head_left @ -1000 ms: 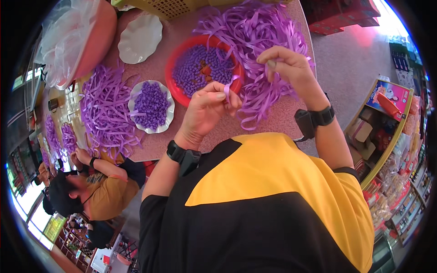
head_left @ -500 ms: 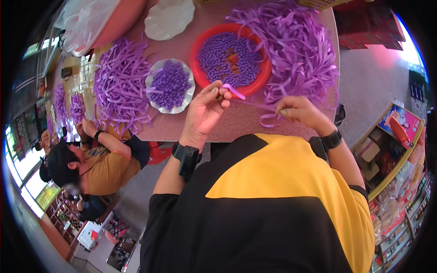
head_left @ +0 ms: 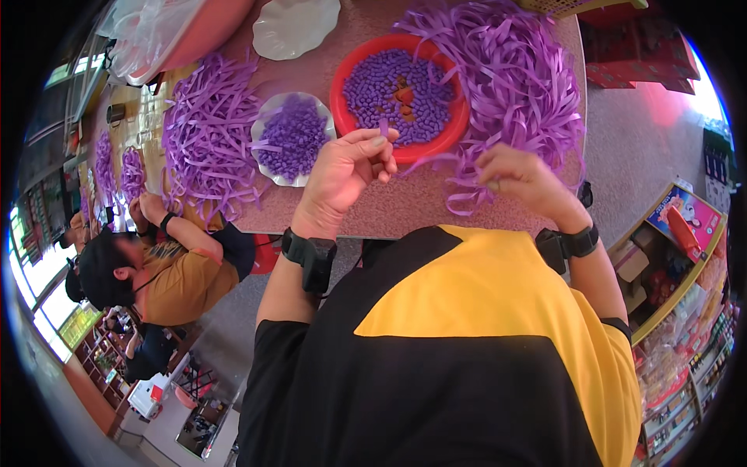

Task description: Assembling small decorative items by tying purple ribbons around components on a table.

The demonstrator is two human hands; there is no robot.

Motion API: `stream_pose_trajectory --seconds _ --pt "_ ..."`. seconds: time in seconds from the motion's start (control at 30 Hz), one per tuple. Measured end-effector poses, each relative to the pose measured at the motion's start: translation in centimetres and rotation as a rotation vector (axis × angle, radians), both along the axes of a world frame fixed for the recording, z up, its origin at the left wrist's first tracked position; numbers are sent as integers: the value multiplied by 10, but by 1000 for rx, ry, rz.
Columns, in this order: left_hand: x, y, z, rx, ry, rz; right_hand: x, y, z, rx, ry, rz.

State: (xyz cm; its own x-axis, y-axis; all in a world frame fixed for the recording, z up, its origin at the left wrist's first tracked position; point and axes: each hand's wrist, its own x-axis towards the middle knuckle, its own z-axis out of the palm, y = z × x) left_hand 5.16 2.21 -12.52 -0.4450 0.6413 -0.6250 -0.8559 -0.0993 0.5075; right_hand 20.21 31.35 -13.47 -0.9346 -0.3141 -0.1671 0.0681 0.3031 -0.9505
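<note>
My left hand [head_left: 352,167] is closed in a pinch over the near edge of the red bowl [head_left: 461,123], holding a narrow purple ribbon [head_left: 384,126]. A short end of it stands up above the fingertips. Another purple strip [head_left: 436,159] curves from beside that hand toward the right; whether both are one piece cannot be told. My right hand [head_left: 515,177], blurred by motion, hovers at the near side of a big heap of purple ribbons [head_left: 513,86]. Its fingers are too smeared to show a grip. Many small purple pieces [head_left: 366,86] lie in the bowl, with some orange-brown bits among them.
Left of the bowl, a white scalloped plate [head_left: 328,124] holds more small purple pieces. Beyond it lies a second ribbon pile [head_left: 206,132]. An empty white plate [head_left: 292,31] and a pink tub [head_left: 206,43] stand farther back. Another person [head_left: 179,284] sits at the left.
The ribbon ran stretched between both hands, with a loop at my left fingers; now a short end stands up there. My right hand has shifted slightly up and right.
</note>
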Motion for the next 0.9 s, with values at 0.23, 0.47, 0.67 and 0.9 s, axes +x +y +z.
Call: stream_pose_trajectory --seconds 0.23,0.47,0.67,0.9 --pt "15 33 27 -213 352 -20 -31 -15 42 67 110 -289" --pt "15 46 44 -306 438 -87 -41 -40 52 -6 252 -349" --pt "23 48 38 -220 443 -45 -44 -42 50 105 260 -302" --pt "24 45 34 -134 315 -37 -44 -45 42 147 305 -315"
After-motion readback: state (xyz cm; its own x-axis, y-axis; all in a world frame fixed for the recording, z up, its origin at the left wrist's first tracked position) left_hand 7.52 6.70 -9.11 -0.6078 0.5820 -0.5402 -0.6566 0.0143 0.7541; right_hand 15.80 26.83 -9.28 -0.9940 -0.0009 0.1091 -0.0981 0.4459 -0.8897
